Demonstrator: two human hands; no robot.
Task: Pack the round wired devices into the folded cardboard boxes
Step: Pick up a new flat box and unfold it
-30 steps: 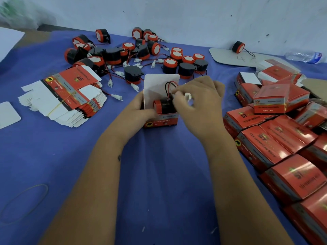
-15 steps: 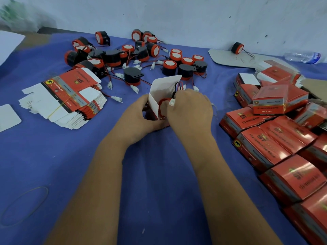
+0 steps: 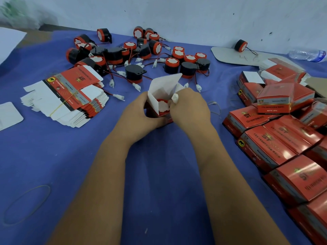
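At the table's middle my left hand [image 3: 139,114] grips an open red cardboard box [image 3: 160,93] whose white flaps stand up. Inside it lies a round device [image 3: 163,105], its red rim and white face showing. My right hand [image 3: 190,107] pinches the device's white wire connector [image 3: 175,98] at the box mouth. Several loose round black and red devices [image 3: 172,63] with wires lie in a pile behind the box. A banded stack of flat box blanks [image 3: 70,96] lies to the left. Several closed red boxes [image 3: 276,145] are piled on the right.
A blue cloth [image 3: 159,183] covers the table. A loose rubber band [image 3: 26,204] lies at the front left, a white card [image 3: 8,114] at the left edge. At the back right lie a grey board [image 3: 230,55] with one device on it and a plastic bottle [image 3: 307,54].
The device has gone from sitting at the box's front to lying inside it, face up. The box has tilted with its flaps opened upward, and my right hand now pinches the connector.
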